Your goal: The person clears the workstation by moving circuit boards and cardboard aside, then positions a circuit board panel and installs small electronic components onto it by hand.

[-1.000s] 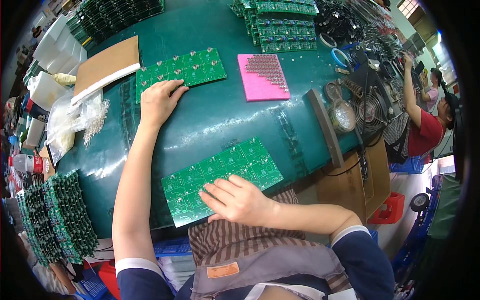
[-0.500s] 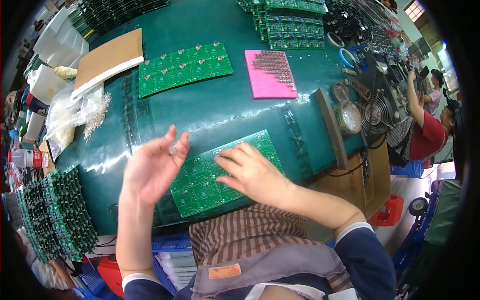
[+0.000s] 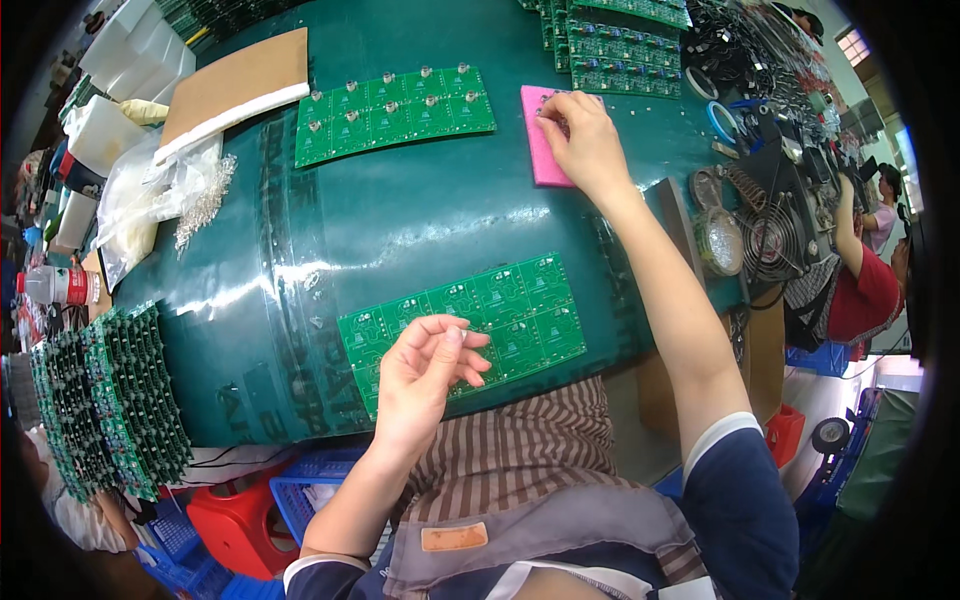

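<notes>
Above the near green circuit board, my left hand is closed, thumb against forefinger, with a tiny pale bit at the tips too small to name. The board lies flat at the table's near edge, partly covered by that hand. My right hand reaches out to a pink foam block, its fingers bent together over the small metal parts standing in it. Those fingertips hide most of the parts and whatever they pinch. Farther left lies a second green board carrying two rows of small metal parts.
Stacked circuit boards stand at the left edge, others at the back. A cardboard sheet and a plastic bag with loose metal pins lie left. A grey bar and a fan guard are right.
My right hand has gone from the near board out to the pink foam block. My left hand has moved right and down over the board, its fingers curling in.
</notes>
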Demonstrator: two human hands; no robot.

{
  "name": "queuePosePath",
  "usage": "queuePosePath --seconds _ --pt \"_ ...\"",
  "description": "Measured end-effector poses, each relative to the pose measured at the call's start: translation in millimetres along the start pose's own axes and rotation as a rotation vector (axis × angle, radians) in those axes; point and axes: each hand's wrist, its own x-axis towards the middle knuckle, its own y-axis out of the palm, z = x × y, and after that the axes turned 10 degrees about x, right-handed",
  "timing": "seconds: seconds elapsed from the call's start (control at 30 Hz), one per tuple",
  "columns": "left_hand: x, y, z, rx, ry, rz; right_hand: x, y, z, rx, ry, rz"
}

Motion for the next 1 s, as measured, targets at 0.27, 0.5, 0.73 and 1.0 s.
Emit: queuePosePath --seconds 0.27,0.5,0.73,1.0 --pt "-2 -1 -5 -0.188 -0.08 0.062 -31 -28 69 0.317 0.144 0.026" --pt "-5 15 -14 -0.331 -0.112 0.069 -104 -65 154 1.252 0.488 0.275" --pt "-8 20 -11 -0.356 -0.133 0.054 -112 -62 153 1.308 0.5 0.204" --pt "-10 10 -23 -0.279 -0.19 0.111 -113 -62 149 1.174 0.419 0.301"
